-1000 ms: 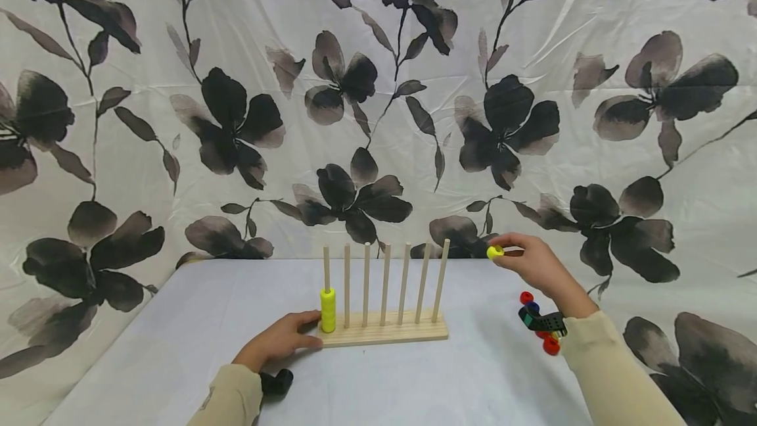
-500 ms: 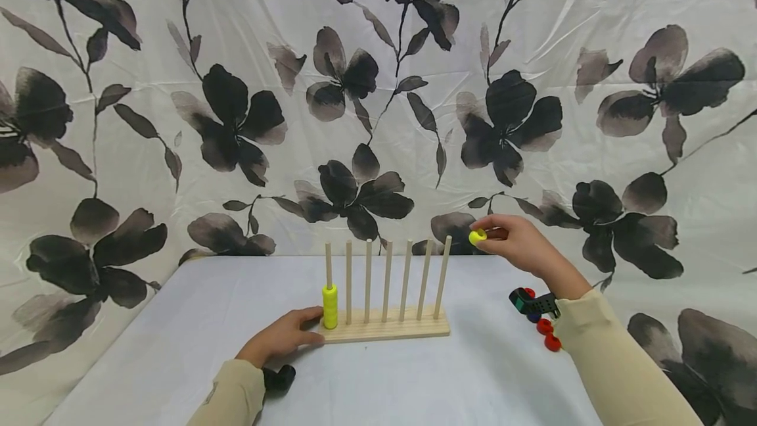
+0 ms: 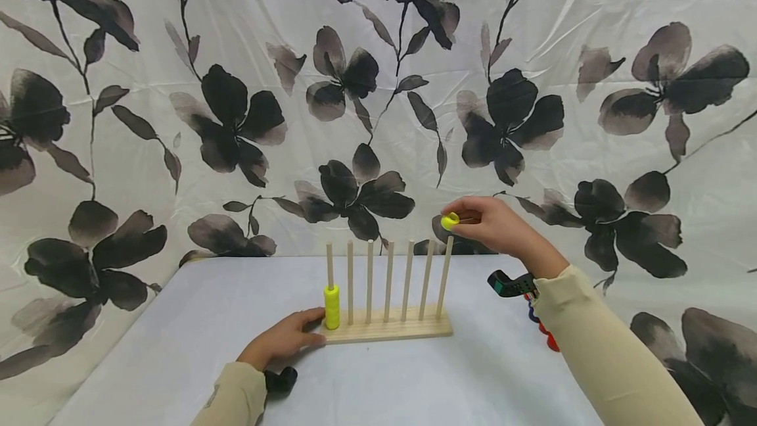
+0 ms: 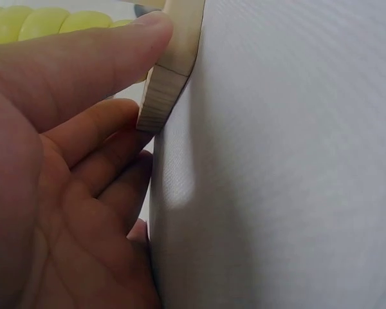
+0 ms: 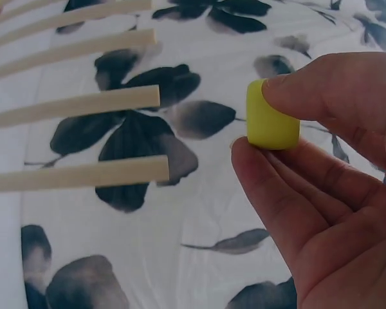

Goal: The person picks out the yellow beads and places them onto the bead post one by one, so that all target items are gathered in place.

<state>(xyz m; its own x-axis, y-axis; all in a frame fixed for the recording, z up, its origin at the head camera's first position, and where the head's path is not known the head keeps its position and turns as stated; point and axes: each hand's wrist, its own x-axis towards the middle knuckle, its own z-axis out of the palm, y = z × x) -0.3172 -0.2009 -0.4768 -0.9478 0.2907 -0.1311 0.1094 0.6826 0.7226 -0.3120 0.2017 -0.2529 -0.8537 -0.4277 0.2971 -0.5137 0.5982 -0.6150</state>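
My right hand (image 3: 493, 225) pinches a yellow bead (image 3: 450, 221) between thumb and fingertips, just above the top of the rightmost peg. The right wrist view shows the yellow bead (image 5: 272, 119) side on, apart from the peg tips. A wooden peg stand (image 3: 387, 330) with several upright pegs stands on the table. Its leftmost peg carries a stack of yellow beads (image 3: 332, 307). At that end my left hand (image 3: 282, 339) grips the base, thumb at the front edge and fingers behind. The left wrist view shows the thumb (image 4: 109, 55) against the wooden base (image 4: 170, 80).
Red and blue beads (image 3: 552, 342) lie on the white table (image 3: 414, 386) at the right, partly hidden by the right sleeve and a black wrist strap (image 3: 510, 284). A floral cloth (image 3: 378, 84) hangs behind the table.
My right hand has carried the yellow bead left and upward, from beyond the stand's right side to above the rightmost peg. The left hand stays on the base.
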